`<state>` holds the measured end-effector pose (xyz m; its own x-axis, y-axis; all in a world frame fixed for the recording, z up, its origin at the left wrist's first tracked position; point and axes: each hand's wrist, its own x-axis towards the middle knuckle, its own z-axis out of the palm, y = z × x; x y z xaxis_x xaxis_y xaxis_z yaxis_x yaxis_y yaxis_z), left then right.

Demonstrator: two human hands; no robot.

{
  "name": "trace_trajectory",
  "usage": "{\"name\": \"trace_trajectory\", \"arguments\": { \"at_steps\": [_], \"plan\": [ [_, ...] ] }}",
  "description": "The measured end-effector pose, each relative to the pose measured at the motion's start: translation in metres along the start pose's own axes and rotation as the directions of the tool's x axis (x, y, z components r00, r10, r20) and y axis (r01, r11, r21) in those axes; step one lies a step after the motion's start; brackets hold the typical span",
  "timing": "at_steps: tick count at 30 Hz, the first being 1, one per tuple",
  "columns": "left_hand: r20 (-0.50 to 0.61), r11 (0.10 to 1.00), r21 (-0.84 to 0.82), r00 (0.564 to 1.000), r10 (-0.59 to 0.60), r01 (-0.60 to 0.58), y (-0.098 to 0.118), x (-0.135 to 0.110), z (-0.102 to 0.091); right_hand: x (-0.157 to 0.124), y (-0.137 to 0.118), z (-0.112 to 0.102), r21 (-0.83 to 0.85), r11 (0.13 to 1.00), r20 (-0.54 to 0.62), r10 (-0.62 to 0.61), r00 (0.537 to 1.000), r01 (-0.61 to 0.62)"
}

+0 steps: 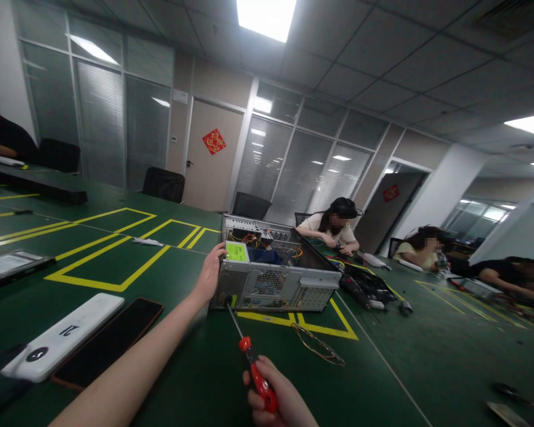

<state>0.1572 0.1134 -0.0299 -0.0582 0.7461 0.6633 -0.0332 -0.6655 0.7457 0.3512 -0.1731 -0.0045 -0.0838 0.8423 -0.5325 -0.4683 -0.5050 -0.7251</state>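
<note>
An open computer case (289,283) lies on the green table with its rear panel toward me. A power supply with a yellow-green label (237,252) sits at its left corner, with coloured cables behind. My left hand (211,273) grips that left corner, fingers at the upper edge beside the label. My right hand (276,391) is closed around the red and black handle of a screwdriver (245,344). The metal shaft points up and away, its tip at the lower left of the rear panel, by a dark round opening. Whether the tip sits in a screw I cannot tell.
Left of my arm lie a white device marked 21 (66,338), a dark phone (111,341) and a hard drive (11,267). Glasses (318,345) lie in front of the case. An open black tool case (367,286) stands to its right. Several people work around the table (382,362).
</note>
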Motion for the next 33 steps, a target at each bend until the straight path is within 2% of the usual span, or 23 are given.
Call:
{"name": "trace_trajectory", "arguments": {
  "at_steps": [2, 4, 6, 10, 12, 14, 17, 19, 21, 22, 23, 26, 28, 33],
  "plan": [
    [0.002, 1.000, 0.003, 1.000, 0.003, -0.003, 0.000, 0.000, 0.000, -0.004, 0.004, 0.003, -0.099, 0.966, -0.053, -0.243, 0.969, 0.237],
    [-0.002, 1.000, 0.002, 1.000, 0.003, -0.003, -0.001, 0.000, 0.001, -0.012, 0.004, 0.007, -0.245, 0.880, -0.117, -0.443, 0.889, 0.407],
    [-0.004, 1.000, -0.001, 1.000, 0.001, -0.002, -0.002, -0.001, 0.002, -0.022, -0.002, 0.011, -0.365, 0.784, -0.166, -0.585, 0.793, 0.502],
    [0.000, 1.000, -0.011, 1.000, 0.009, -0.009, -0.005, -0.001, 0.004, -0.047, -0.022, 0.019, -0.467, 0.680, -0.221, -0.709, 0.669, 0.566],
    [-0.002, 1.000, -0.016, 1.000, 0.017, -0.017, -0.005, -0.001, 0.004, -0.058, -0.035, 0.022, -0.524, 0.617, -0.245, -0.769, 0.590, 0.587],
    [-0.005, 1.000, -0.017, 1.000, 0.020, -0.020, -0.004, 0.000, 0.004, -0.065, -0.047, 0.024, -0.590, 0.530, -0.204, -0.828, 0.522, 0.609],
    [-0.002, 1.000, -0.015, 1.000, 0.015, -0.015, -0.003, 0.000, 0.005, -0.060, -0.056, 0.023, -0.677, 0.384, -0.085, -0.888, 0.452, 0.628],
    [0.001, 1.000, -0.015, 1.000, 0.011, -0.011, -0.003, 0.000, 0.005, -0.048, -0.052, 0.019, -0.729, 0.238, -0.084, -0.962, 0.261, 0.642],
    [0.002, 1.000, -0.015, 1.000, 0.006, -0.006, -0.003, -0.001, 0.006, -0.035, -0.043, 0.012, -0.781, 0.066, -0.009, -0.996, 0.094, 0.621],
    [0.002, 1.000, -0.016, 1.000, 0.004, -0.004, -0.003, -0.001, 0.006, -0.029, -0.038, 0.008, -0.802, 0.006, 0.049, -0.996, 0.077, 0.597],
    [0.000, 1.000, -0.017, 1.000, 0.003, -0.003, -0.003, -0.001, 0.006, -0.024, -0.033, 0.004, -0.814, -0.038, 0.105, -0.991, 0.083, 0.579],
    [-0.008, 1.000, -0.013, 1.000, 0.002, -0.002, -0.002, -0.001, 0.006, -0.015, -0.026, -0.005, -0.837, -0.077, 0.189, -0.970, 0.153, 0.542],
    [-0.006, 1.000, -0.010, 1.000, -0.001, 0.001, -0.002, -0.001, 0.006, -0.012, -0.026, -0.010, -0.847, -0.089, 0.211, -0.961, 0.178, 0.524],
    [0.003, 1.000, -0.015, 1.000, -0.001, 0.001, 0.001, -0.001, 0.005, -0.008, -0.027, -0.017, -0.851, -0.155, 0.266, -0.951, 0.157, 0.502]
  ]
}}
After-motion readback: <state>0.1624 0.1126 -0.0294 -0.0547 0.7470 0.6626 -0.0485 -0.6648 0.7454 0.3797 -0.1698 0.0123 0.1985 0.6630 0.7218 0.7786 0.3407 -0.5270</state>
